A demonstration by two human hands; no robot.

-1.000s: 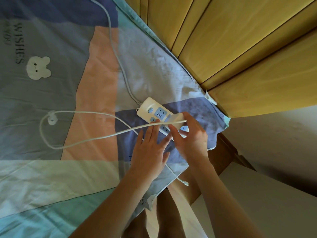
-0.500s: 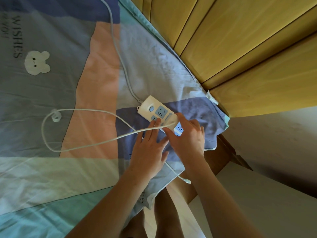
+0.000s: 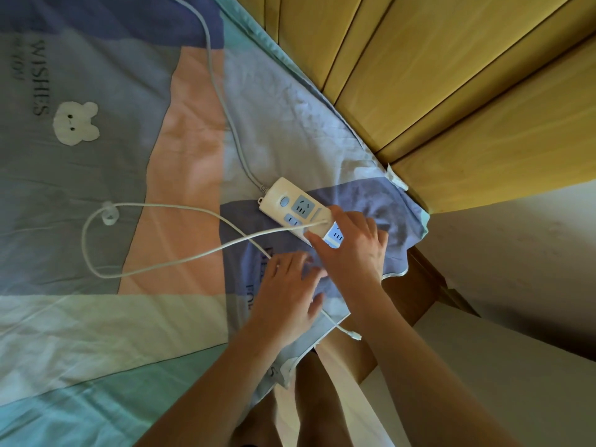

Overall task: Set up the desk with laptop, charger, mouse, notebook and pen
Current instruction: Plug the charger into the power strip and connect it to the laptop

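Note:
A white power strip (image 3: 290, 201) with blue sockets lies on the patchwork bed sheet (image 3: 96, 317) near the bed's right corner. My right hand (image 3: 351, 250) pinches the white charger plug (image 3: 322, 228) between thumb and forefinger, over the strip's near end. From the plug the thin white charger cable (image 3: 161, 205) loops left across the sheet, passes under my left hand (image 3: 287, 285), and its small connector (image 3: 354, 336) hangs past the sheet's edge. My left hand lies flat on the sheet with fingers spread, a little short of the strip.
The strip's thicker grey cord (image 3: 222, 101) runs up the bed and out of view. A white cable tie (image 3: 109, 216) sits on the charger cable's loop. Yellow wooden panels (image 3: 419, 75) border the bed on the right. The brown bed frame corner (image 3: 416, 285) shows below the sheet.
My left hand has drawn back from the strip toward me and now lies flat. My right hand has lowered the plug onto the strip's near end.

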